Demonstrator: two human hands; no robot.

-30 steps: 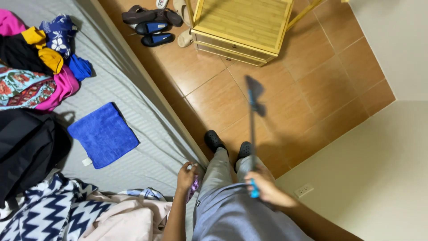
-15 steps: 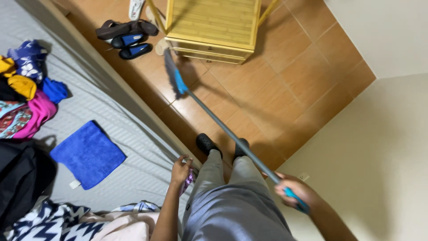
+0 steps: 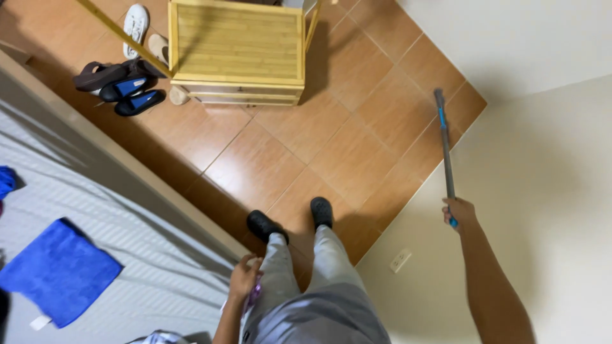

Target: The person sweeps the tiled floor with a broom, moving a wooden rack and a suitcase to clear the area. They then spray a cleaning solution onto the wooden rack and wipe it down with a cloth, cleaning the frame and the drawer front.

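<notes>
My right hand grips the lower end of a long grey pole with blue bands. The pole points away toward the floor's corner by the cream wall, and its far end hangs near the skirting. My left hand rests at my thigh by the edge of the bed, closed around a small purple object that I cannot identify. I stand in grey trousers and black shoes on brown floor tiles.
A bamboo shelf unit stands ahead, with several shoes and sandals to its left. A grey-sheeted bed with a blue towel lies at left. A wall socket sits low on the cream wall.
My right arm has swung the pole from the left, over the floor near the shelf unit, to the right along the wall. My view has shifted right, so the clothes pile left the frame.
</notes>
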